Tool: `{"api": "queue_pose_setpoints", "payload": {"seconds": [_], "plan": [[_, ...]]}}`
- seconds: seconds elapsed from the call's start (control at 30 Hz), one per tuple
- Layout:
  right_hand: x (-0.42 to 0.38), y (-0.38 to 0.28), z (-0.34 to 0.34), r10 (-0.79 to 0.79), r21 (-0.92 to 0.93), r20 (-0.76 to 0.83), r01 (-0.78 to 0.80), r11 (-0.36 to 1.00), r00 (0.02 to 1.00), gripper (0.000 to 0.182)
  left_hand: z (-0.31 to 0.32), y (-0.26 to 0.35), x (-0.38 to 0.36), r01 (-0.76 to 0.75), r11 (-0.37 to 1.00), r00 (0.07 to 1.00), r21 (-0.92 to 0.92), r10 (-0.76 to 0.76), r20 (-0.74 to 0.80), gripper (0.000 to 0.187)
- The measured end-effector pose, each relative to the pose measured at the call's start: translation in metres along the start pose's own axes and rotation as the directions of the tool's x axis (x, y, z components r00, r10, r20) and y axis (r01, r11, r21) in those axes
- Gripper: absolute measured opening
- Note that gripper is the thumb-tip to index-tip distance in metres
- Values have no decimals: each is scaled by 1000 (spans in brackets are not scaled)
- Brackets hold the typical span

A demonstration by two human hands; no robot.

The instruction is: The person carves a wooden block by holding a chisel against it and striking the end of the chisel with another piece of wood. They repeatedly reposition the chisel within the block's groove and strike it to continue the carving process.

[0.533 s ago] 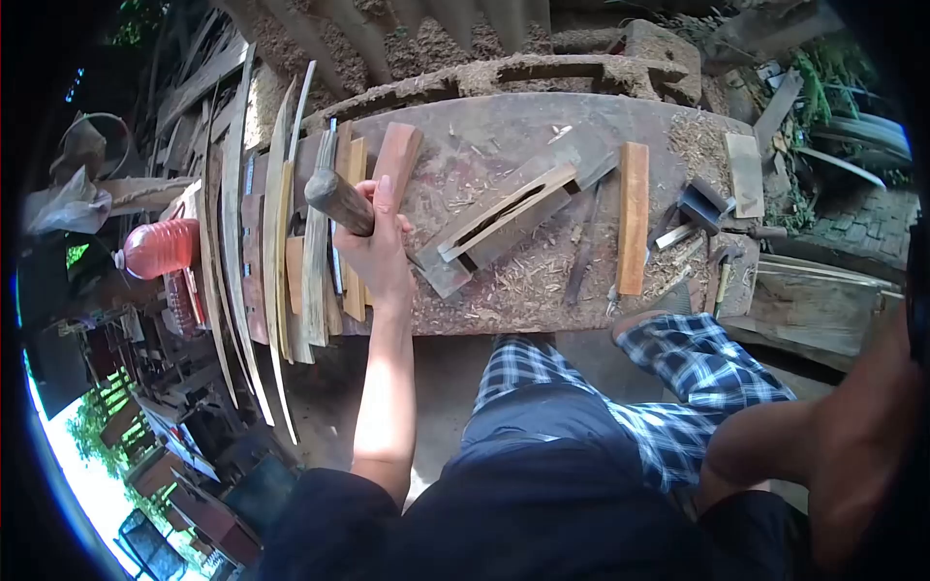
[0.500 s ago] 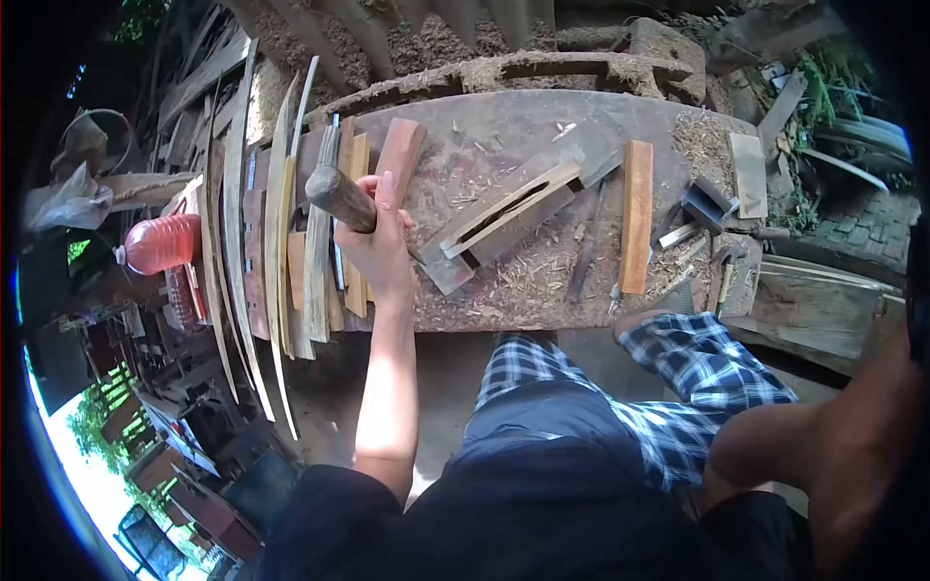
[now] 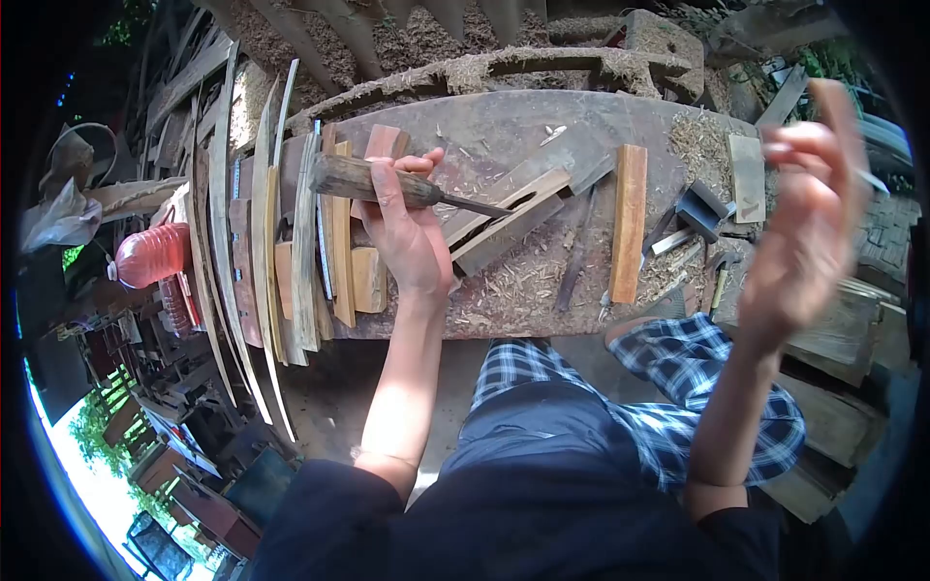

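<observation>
A worn wooden workbench (image 3: 504, 116) strewn with shavings fills the centre. At about nine o'clock, long curved wooden slats (image 3: 260, 252) lean off its end beside a red plastic bottle (image 3: 147, 256). At twelve lies a rough sawdust-caked beam (image 3: 504, 68). Bare dirt floor (image 3: 329, 387) shows at six; sunlit greenery, perhaps trees (image 3: 92, 426), at eight. Daylight is strong and uneven.

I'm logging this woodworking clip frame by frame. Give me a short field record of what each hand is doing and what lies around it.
left hand: grips a chisel by its wooden handle, tip on the slotted wood piece
right hand: raised, open, blurred, holds nothing
surface: workbench strewn with shavings
nearby: wood block, red bottle
</observation>
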State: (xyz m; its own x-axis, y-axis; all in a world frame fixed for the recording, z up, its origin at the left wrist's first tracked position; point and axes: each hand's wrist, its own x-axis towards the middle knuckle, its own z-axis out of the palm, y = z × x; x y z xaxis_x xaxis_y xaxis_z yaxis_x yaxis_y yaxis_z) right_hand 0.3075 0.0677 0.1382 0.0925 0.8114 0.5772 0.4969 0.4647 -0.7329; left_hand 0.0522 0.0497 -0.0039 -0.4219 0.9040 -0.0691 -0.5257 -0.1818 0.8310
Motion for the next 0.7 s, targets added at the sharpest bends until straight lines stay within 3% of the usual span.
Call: {"api": "queue_pose_setpoints", "payload": {"seconds": [0.03,0.07,0.1,0.2,0.3,0.33,0.4,0.5,0.53,0.6,0.63,0.7], "plan": [[-17,27,4,263,-53,78,-259,964,962,39,1,-5,3,42,999,994,-33,-45,-101,30],[-40,50,7,531,-15,157,-536,844,833,36,-3,-11,9,68,990,978,-122,-90,-186,29],[-67,73,14,612,-3,166,-620,784,773,35,-5,-15,13,72,990,978,-122,-94,-189,29],[-144,133,21,629,-253,248,-578,776,737,37,-19,-25,22,133,951,899,-281,-234,-369,30],[-215,184,18,743,-580,-34,-619,530,668,62,-29,-29,22,159,916,857,-368,-313,-409,32],[-229,192,21,745,-581,-32,-619,528,666,62,-33,-30,23,160,917,855,-366,-314,-413,32],[-247,200,25,853,-671,-59,-653,350,518,78,-40,-29,24,173,853,811,-492,-406,-420,30],[-257,199,38,875,-724,-36,-617,310,482,86,-42,-23,20,200,822,758,-533,-475,-448,33],[-254,199,38,885,-756,-48,-596,270,462,83,-43,-21,20,194,824,759,-532,-470,-451,33],[-247,203,38,899,-789,-50,-569,231,435,78,-49,-18,20,196,752,628,-629,-590,-508,37],[-245,204,39,912,-821,-57,-539,189,406,74,-53,-16,18,195,753,628,-628,-588,-510,37],[-232,200,35,915,-777,-59,-593,209,400,68,-64,-12,16,253,645,590,-721,-693,-414,41]]}}
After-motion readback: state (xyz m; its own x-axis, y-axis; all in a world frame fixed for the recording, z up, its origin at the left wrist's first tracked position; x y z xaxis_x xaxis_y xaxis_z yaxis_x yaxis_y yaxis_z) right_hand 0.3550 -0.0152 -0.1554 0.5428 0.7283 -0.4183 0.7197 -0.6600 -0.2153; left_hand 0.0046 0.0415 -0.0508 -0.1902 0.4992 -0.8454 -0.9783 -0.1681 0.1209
